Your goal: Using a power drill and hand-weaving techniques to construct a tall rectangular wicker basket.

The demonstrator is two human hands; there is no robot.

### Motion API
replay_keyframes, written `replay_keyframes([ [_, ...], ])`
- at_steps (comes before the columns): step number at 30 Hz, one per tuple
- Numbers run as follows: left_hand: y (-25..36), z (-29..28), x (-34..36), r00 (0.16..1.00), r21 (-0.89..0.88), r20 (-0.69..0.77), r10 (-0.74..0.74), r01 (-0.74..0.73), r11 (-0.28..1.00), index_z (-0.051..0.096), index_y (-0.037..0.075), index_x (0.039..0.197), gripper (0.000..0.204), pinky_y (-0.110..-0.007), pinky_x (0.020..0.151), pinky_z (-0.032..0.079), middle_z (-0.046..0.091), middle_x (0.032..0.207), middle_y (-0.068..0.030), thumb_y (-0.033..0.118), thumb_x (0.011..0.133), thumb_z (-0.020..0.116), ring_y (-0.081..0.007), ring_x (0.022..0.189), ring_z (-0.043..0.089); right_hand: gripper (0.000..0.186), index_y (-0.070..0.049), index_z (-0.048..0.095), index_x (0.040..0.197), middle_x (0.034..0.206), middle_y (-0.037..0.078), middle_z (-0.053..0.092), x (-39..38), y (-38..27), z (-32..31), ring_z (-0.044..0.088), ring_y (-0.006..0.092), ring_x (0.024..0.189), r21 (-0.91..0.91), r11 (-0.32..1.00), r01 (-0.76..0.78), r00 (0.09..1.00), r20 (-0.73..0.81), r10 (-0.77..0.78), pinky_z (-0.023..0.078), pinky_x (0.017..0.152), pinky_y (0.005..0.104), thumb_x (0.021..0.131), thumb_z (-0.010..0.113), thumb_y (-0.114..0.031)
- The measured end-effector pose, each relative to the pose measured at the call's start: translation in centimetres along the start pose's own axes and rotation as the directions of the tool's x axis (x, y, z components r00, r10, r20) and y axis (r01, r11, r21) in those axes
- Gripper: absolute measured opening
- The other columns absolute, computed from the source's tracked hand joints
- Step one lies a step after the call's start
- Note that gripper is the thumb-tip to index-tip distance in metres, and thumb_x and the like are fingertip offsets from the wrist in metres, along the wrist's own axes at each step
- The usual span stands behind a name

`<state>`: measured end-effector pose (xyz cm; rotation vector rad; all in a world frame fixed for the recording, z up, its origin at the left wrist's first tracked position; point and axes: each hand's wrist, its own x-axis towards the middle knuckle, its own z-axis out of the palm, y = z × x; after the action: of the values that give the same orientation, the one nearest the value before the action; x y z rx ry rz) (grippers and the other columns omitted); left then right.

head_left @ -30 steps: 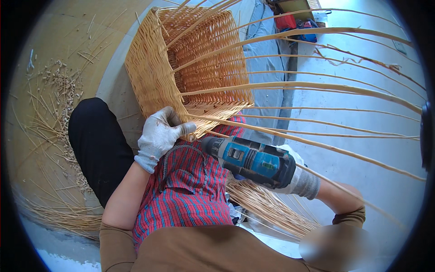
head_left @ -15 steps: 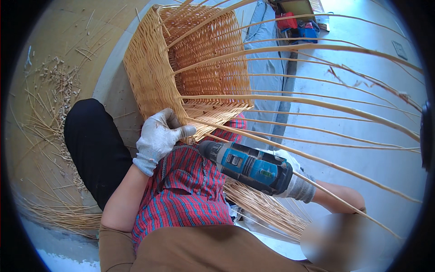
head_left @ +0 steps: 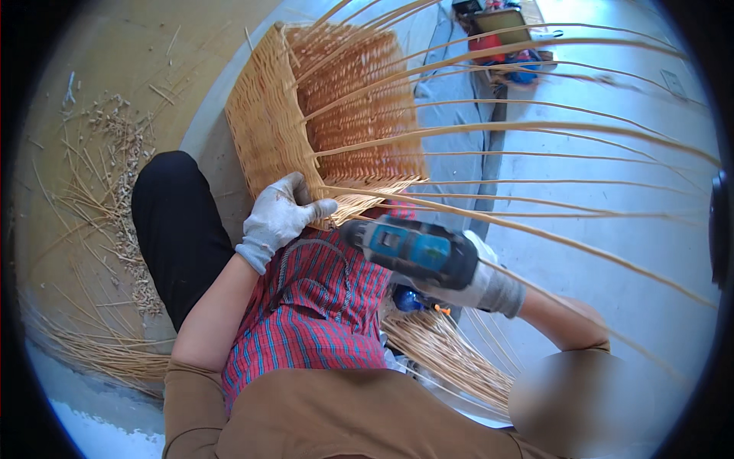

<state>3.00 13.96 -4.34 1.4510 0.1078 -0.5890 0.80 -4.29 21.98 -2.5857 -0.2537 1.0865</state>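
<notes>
A wicker basket [head_left: 264,122] lies on its side at my lap, its opening facing right, with long uncut rods [head_left: 535,222] fanning out from its rim. My left hand [head_left: 279,218], in a pale work glove, grips the basket's near rim corner, thumb on the rim side and fingers along the outer wall. A blue and black cordless drill [head_left: 417,251] is in my gloved right hand [head_left: 483,275], partly hidden behind the drill body. Its chuck end points left at the near corner, close to my left thumb; I cannot tell whether it touches.
A bundle of thin rods [head_left: 451,356] lies below the drill, beside a blue round object [head_left: 407,298]. Offcuts [head_left: 126,161] litter the floor at left, with more loose rods [head_left: 99,356] near the lower left. Red and blue items [head_left: 505,50] stand at the far right.
The drill has moved up in the picture and turned more level, uncovering the blue round object. The basket and my left hand have shifted slightly rightward in view, the hand keeping its grip.
</notes>
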Motion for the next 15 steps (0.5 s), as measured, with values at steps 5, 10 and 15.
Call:
replay_keyframes([
  [5, 0.1, 0.5, -0.6, 0.993, 0.048, -0.018, 0.116, -0.115, 0.992, 0.058, 0.0, 0.086, 0.055, -0.029, 0.062, 0.045, 0.059, 0.078, -0.0055, 0.046, 0.074, 0.086, -0.0123, 0.07, 0.049, 0.039, -0.012, 0.069, 0.109, 0.095, 0.017, 0.071, -1.7, -2.0, -2.2, 0.069, 0.0338, 0.082, -0.135, 0.982, -0.128, 0.989, 0.061, 0.137, 0.056, 0.073, 0.0401, 0.078, 0.078, -0.033],
  [10, -0.5, 0.7, -1.1, 0.992, -0.119, 0.076, -0.099, 0.108, 0.987, 0.059, 0.0, 0.083, 0.047, -0.03, 0.058, 0.049, 0.063, 0.072, -0.0058, 0.043, 0.083, 0.08, -0.0147, 0.062, 0.061, 0.035, -0.007, 0.064, 0.126, 0.117, 0.008, 0.07, -8.4, -1.9, -4.2, 0.069, 0.0234, 0.095, 0.118, 0.987, -0.108, 0.994, -0.009, 0.11, 0.055, 0.084, 0.0382, 0.092, 0.068, -0.012],
  [15, -1.4, 0.3, -1.9, 0.995, 0.038, -0.101, -0.008, 0.012, 0.999, 0.069, -0.001, 0.083, 0.042, -0.032, 0.06, 0.053, 0.071, 0.071, -0.0131, 0.04, 0.093, 0.068, -0.0171, 0.062, 0.066, 0.043, -0.006, 0.061, 0.131, 0.122, 0.009, 0.068, -10.1, 4.5, 1.0, 0.066, 0.0194, 0.105, 0.326, 0.917, 0.23, 0.973, -0.048, -0.227, 0.051, 0.093, 0.0357, 0.09, 0.071, -0.013],
])
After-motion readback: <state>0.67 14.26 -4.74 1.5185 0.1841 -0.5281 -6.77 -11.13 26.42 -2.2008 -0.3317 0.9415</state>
